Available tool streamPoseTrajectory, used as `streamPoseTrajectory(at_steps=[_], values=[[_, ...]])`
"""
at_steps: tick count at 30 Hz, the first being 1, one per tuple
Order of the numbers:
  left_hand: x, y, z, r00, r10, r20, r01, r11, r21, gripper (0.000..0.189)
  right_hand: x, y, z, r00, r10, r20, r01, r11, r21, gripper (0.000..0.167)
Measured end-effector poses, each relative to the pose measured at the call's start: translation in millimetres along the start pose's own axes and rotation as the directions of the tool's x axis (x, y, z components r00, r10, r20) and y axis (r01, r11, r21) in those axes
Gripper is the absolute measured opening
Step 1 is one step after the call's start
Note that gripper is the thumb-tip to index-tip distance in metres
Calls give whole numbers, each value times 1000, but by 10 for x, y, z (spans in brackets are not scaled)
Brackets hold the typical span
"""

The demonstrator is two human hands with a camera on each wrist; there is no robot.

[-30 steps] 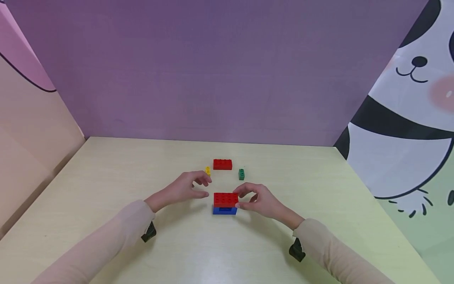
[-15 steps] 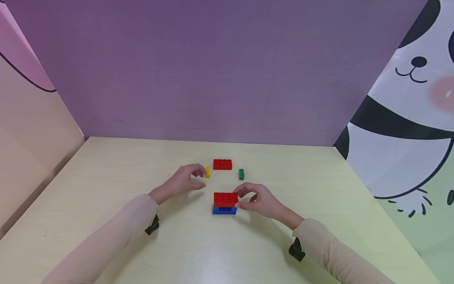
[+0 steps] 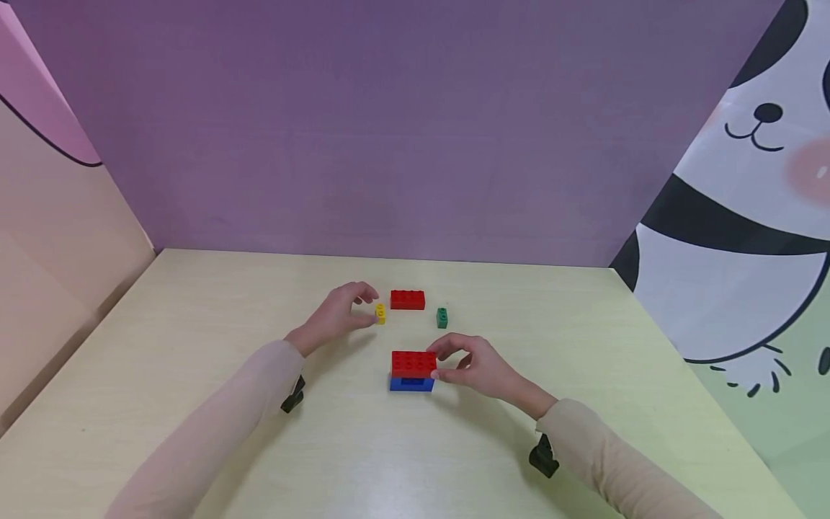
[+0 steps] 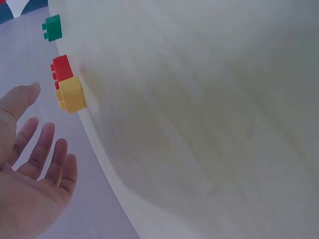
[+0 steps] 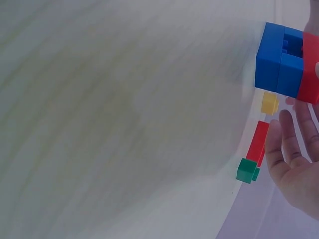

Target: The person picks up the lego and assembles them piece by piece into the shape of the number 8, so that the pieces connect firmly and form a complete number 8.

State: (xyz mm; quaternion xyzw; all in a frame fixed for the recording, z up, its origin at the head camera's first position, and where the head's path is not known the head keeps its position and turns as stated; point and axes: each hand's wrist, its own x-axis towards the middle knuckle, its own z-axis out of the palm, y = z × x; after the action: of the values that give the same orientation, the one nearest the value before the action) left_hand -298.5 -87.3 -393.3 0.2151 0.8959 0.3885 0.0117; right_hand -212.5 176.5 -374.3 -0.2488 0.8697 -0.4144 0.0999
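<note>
The left hand (image 3: 337, 310) is hovering, thumb and fingers parted, beside the yellow brick (image 3: 380, 313), which is pointing lengthwise away from the person; the right hand (image 3: 476, 366) is pinching the red block (image 3: 413, 364), lying crosswise atop blue blocks (image 3: 411, 385) on the table (image 3: 402, 461)

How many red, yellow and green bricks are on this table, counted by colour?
Red: 2 (stacked red brick on blue base; loose red brick)
Yellow: 1 (yellow brick)
Green: 1 (green brick)
Total: 4
</note>
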Motion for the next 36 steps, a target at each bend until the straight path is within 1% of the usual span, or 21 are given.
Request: streamPoseTrajectory(at_steps=[3, 5, 9, 13, 16, 20, 28, 36], values=[[37, -4, -3, 1000, -10, 10, 10, 1000, -2, 40, -16, -69, -6, 1000, 6, 2, -6, 1000, 7, 30], [63, -14, 0, 1000, -24, 20, 24, 1000, 1, 41, -20, -73, -7, 1000, 9, 3, -9, 1000, 11, 31], [115, -46, 10, 997, -65, 45, 65, 998, 8, 44, -5, 9, -2, 1000, 9, 2, -9, 1000, 6, 31], [151, -86, 26, 994, -90, 68, 90, 996, 10, 46, 1, 83, -3, 1000, -8, -1, 8, 1000, 5, 32], [169, -115, 38, 990, -106, 88, 106, 994, 4, 47, -4, 107, -1, 1000, -21, -3, 21, 1000, 4, 31], [185, -145, 58, 986, -128, 109, 127, 992, 22, 46, -5, 115, 4, 1000, -17, -4, 17, 1000, 0, 31], [206, -161, 89, 982, -141, 123, 134, 989, 63, 42, -6, 105, 6, 1000, -20, -4, 20, 1000, 3, 32], [230, -187, 119, 984, -131, 120, 120, 988, 99, 36, 1, 91, 10, 1000, -21, -1, 21, 1000, 0, 31]])
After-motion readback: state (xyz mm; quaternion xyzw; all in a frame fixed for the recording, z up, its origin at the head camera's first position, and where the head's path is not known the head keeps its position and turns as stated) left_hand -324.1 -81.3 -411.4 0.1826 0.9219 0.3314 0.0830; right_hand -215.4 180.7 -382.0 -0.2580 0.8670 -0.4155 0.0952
